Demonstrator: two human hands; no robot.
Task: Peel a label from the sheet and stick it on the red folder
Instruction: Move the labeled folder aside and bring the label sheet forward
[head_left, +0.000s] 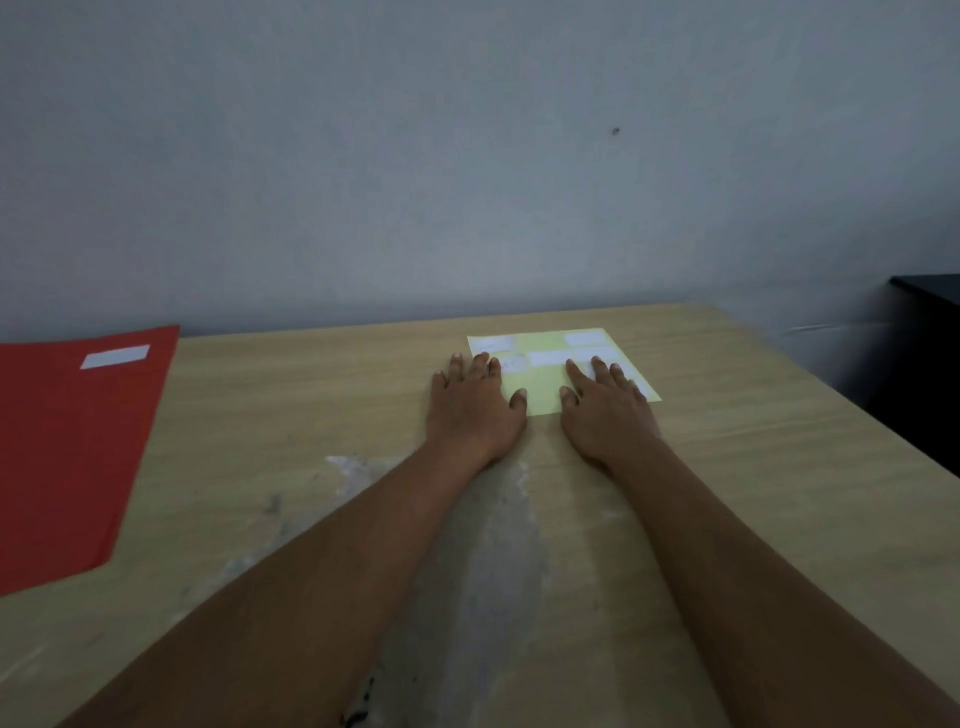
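A pale yellow label sheet (545, 387) with several white labels (548, 357) lies flat near the far edge of the table. My left hand (472, 410) rests palm down on the sheet's left edge, fingers spread. My right hand (605, 410) lies flat on the sheet's right half, covering some labels. Neither hand grips anything. The red folder (67, 457) lies at the far left of the table, with one white label (115, 356) stuck near its top.
The wooden table (311, 415) has a worn whitish patch in the middle front. A grey wall stands right behind the table. A dark cabinet (924, 364) sits beyond the table's right edge.
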